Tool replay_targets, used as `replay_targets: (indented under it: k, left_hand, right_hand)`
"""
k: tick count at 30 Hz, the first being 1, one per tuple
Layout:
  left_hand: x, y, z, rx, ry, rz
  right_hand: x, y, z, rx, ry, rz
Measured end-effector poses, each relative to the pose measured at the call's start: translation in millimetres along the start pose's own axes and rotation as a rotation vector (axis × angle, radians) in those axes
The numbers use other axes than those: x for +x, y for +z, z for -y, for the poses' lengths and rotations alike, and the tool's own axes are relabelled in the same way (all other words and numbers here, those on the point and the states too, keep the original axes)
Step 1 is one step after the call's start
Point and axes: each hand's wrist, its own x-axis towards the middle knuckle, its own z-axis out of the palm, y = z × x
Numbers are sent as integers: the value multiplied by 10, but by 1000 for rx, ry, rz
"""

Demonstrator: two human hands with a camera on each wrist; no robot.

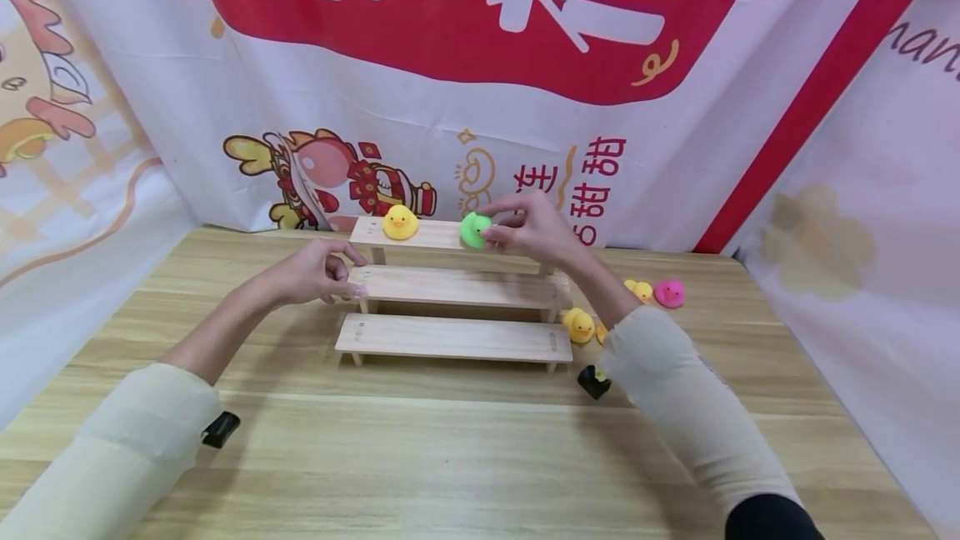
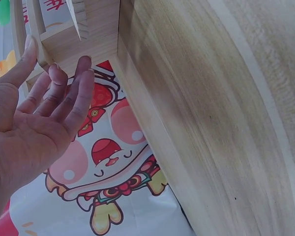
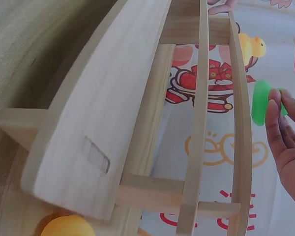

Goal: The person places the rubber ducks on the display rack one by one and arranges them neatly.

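Observation:
A three-tier wooden rack [image 1: 457, 338] stands on the table. At the left end of its middle tier, my left hand [image 1: 318, 273] holds the plank's end between thumb and fingers; in the left wrist view its other fingers [image 2: 78, 105] curl loosely beside the wood. My right hand [image 1: 536, 227] pinches a green toy duck [image 1: 474, 230] at the top tier, right of centre. Whether the duck's base touches the plank, I cannot tell. To its left on that same tier sits a yellow toy duck [image 1: 401, 223].
Right of the rack, several yellow ducks [image 1: 579, 325] and a pink duck [image 1: 670, 293] sit on the table [image 1: 450, 457], partly hidden by my right arm. Behind the rack hangs a printed cloth [image 1: 420, 132]. Small black objects [image 1: 594, 382] show beside both sleeves.

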Motion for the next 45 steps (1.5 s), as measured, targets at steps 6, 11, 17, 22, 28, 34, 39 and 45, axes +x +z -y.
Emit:
replay_targets:
  k: [6, 11, 17, 22, 28, 34, 39, 45]
  left_hand:
    - [-5, 0, 9, 10, 0, -2]
    - [-12, -1, -4, 24, -5, -5]
    - [-17, -3, -13, 24, 0, -5]
    - [-18, -3, -12, 21, 6, -5]
    - [-15, 1, -12, 22, -1, -4]
    - [-18, 4, -21, 21, -2, -3]
    - [-22, 3, -29, 18, -1, -1]
    - [-17, 5, -28, 22, -1, -3]
  right_hand:
    - [73, 19, 4, -77, 32, -20]
    - [113, 32, 8, -92, 59, -19]
    - [146, 45, 7, -86, 63, -15]
    - [166, 57, 20, -76, 53, -4]
    - [185, 81, 38, -70, 70, 3]
    - [211, 96, 31, -66, 86, 4]
    - [224, 112, 29, -64, 78, 7]
    - [229, 121, 24, -67, 75, 5]
